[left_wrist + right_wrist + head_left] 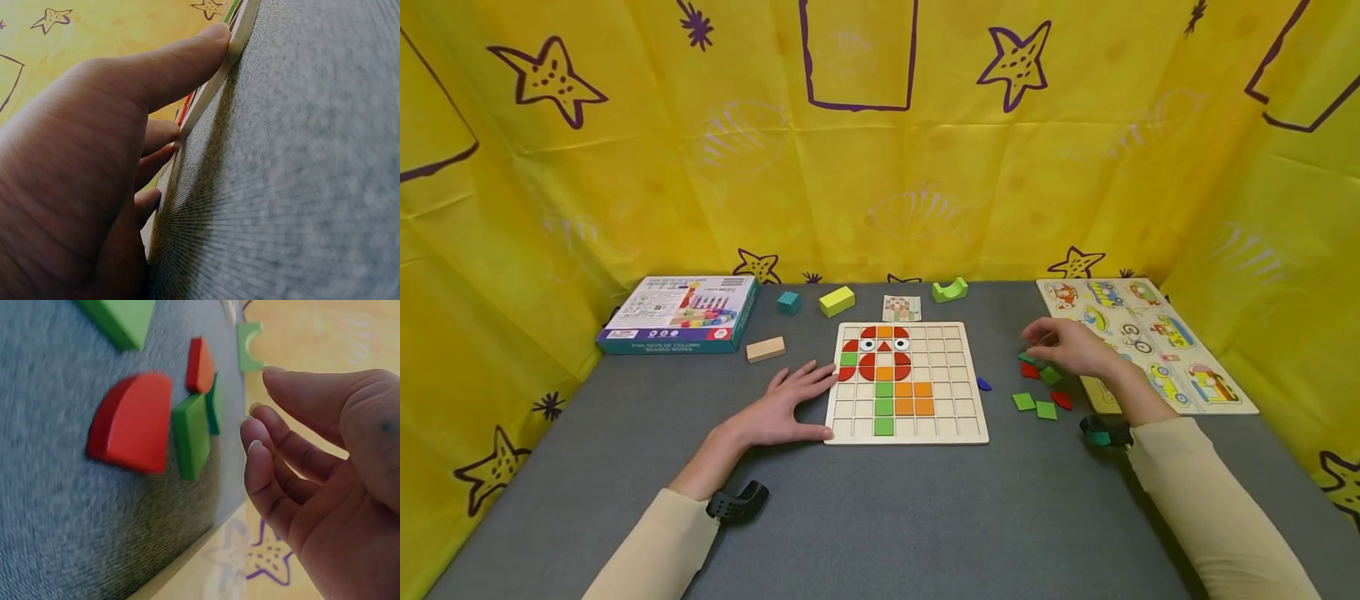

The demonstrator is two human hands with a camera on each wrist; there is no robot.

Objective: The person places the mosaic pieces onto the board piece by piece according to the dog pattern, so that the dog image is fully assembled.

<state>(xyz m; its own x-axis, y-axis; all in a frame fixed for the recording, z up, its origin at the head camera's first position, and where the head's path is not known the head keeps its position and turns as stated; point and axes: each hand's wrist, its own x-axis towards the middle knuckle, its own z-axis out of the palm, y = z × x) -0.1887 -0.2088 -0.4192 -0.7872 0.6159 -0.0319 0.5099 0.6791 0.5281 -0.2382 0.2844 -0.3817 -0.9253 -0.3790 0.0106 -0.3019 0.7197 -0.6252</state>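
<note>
A wooden grid board point(951, 408) lies in the middle, with red, orange and green pieces set in its upper and left cells, two of them printed with eyes. Fingers spread, my left hand point(775, 410) rests against the board's left edge, its thumb at the lower corner, as the left wrist view confirms. Above a loose group of pieces to the right hovers my right hand point(1071, 346), fingers loosely bent with nothing between them. Below it are a red quarter-round piece point(134, 425) and a green square point(192, 434). Several more green squares point(1046, 410) lie nearer me.
Behind the board lies a small pattern card point(902, 308). Around it stand a green arch block point(950, 290), a yellow block point(837, 302), a teal block point(788, 302) and a plain wooden block point(765, 349). A box point(677, 315) sits left; a picture puzzle board point(1138, 337) lies right.
</note>
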